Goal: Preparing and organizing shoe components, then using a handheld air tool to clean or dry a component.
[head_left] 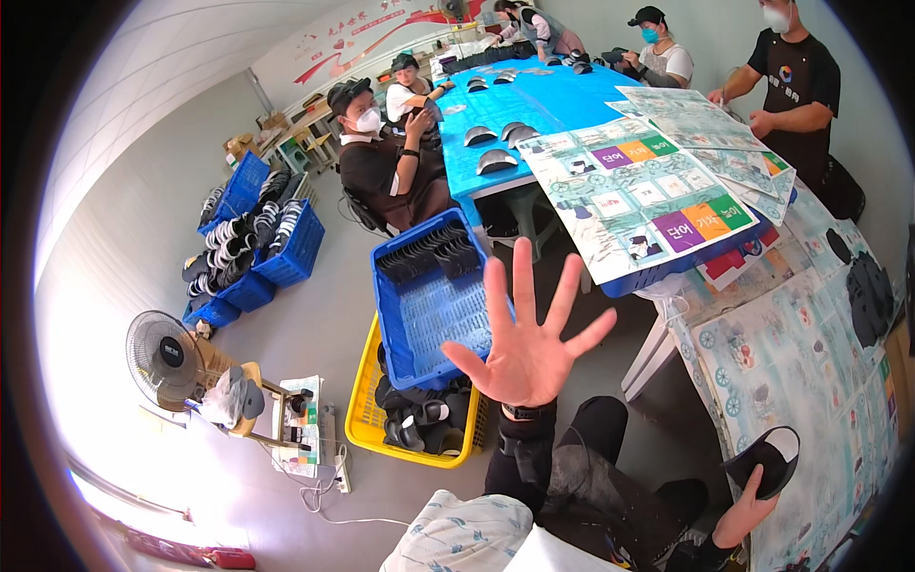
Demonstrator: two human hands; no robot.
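Note:
My left hand is held up in the middle of the view, palm showing and all its fingers spread, with nothing in it. A dark band circles that wrist. At the lower right, my right hand grips a black curved piece, shaped like a cap visor with a thin pale edge, by its lower side. It is held over a bench covered in printed sheets. Behind my left hand, a blue crate holds a row of similar black pieces along its far end. It rests on a yellow crate containing more dark pieces.
Printed sheets lie on a blue crate to the right. Curved pieces sit on the long blue table, with several people around it. Filled blue crates stand left, near a fan, a stool and a floor cable.

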